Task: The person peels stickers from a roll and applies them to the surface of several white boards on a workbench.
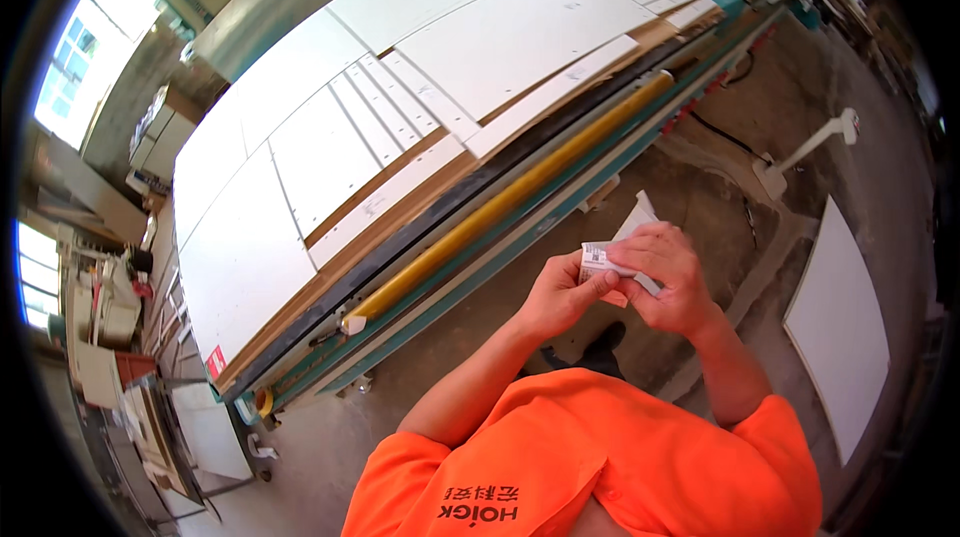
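Currently, printed white labels (598, 259) were gripped between the left hand (558, 294) and the right hand (664, 275), fingers closed on both sides, held just in front of the orange shirt (640, 442). Cut white panels (520, 42) were laid out on the long table (395, 245), edged by 1 yellow bar (515, 207); 1 loose white board (845, 337) was seen on the right.

Two hands (556, 295) (670, 272), one yellow roller (510, 209), one red sticker (216, 362), white paper labels (597, 258) (overlapping, exact count unclear)
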`<action>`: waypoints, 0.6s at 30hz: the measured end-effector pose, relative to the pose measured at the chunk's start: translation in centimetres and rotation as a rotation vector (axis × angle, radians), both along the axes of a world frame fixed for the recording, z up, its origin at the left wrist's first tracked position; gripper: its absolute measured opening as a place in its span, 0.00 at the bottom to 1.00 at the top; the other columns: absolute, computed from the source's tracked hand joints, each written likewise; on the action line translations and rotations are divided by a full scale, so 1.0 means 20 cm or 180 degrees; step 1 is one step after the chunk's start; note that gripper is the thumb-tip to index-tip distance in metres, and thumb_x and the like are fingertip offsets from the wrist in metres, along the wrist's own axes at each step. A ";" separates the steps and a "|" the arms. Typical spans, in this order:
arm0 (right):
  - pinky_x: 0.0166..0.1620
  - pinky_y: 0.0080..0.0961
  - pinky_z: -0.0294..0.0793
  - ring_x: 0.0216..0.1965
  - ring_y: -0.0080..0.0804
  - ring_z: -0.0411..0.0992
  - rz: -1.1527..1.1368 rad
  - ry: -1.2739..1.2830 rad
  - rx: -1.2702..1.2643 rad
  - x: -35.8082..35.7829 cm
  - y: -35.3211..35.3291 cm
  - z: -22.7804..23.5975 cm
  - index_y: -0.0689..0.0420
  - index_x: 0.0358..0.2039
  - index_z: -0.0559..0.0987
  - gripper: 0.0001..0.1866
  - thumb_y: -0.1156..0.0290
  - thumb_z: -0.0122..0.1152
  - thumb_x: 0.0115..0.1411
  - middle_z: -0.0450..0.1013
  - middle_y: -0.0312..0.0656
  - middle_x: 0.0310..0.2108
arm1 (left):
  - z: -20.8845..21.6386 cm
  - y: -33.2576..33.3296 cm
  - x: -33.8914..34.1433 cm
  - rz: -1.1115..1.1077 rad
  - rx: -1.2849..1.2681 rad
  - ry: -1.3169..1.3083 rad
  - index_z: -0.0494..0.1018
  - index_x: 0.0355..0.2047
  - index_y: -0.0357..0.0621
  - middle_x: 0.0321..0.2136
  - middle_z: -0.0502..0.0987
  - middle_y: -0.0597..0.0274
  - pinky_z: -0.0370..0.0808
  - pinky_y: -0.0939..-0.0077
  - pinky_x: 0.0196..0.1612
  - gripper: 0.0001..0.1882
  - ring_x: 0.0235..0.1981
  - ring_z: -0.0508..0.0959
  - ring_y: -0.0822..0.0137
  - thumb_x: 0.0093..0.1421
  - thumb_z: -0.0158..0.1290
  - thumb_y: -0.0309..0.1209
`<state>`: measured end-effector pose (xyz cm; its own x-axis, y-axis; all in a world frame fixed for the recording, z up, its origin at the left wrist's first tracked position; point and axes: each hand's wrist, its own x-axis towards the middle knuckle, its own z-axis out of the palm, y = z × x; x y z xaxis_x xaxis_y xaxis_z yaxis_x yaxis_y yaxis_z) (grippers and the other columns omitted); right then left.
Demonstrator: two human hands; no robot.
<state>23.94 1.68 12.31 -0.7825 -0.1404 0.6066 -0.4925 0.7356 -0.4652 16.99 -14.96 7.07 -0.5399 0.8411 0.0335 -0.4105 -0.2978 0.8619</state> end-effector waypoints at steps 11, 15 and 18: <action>0.32 0.21 0.69 0.28 0.28 0.73 0.1209 -0.1186 -0.1184 -0.46 -0.92 -0.15 0.60 0.30 0.81 0.07 0.78 0.67 0.47 0.77 0.39 0.27 | -0.16 -1.02 -0.04 0.1542 -0.0664 -0.0200 0.73 0.41 0.36 0.34 0.77 0.68 0.71 0.82 0.39 0.11 0.34 0.74 0.79 0.60 0.55 0.28; 0.36 0.21 0.71 0.31 0.24 0.73 0.1512 -0.2092 -0.1701 -0.67 -1.03 -0.24 0.61 0.30 0.80 0.05 0.78 0.65 0.50 0.77 0.38 0.28 | -0.19 -1.19 -0.14 0.1666 -0.1131 -0.0445 0.74 0.42 0.34 0.37 0.77 0.65 0.72 0.79 0.41 0.12 0.36 0.75 0.76 0.59 0.55 0.28; 0.41 0.21 0.72 0.35 0.22 0.73 0.1807 -0.2816 -0.2192 -0.87 -1.07 -0.38 0.62 0.31 0.78 0.04 0.78 0.63 0.53 0.77 0.40 0.33 | -0.22 -1.24 -0.28 0.1733 -0.1011 -0.0548 0.73 0.43 0.35 0.37 0.78 0.64 0.72 0.79 0.42 0.14 0.37 0.75 0.76 0.58 0.57 0.28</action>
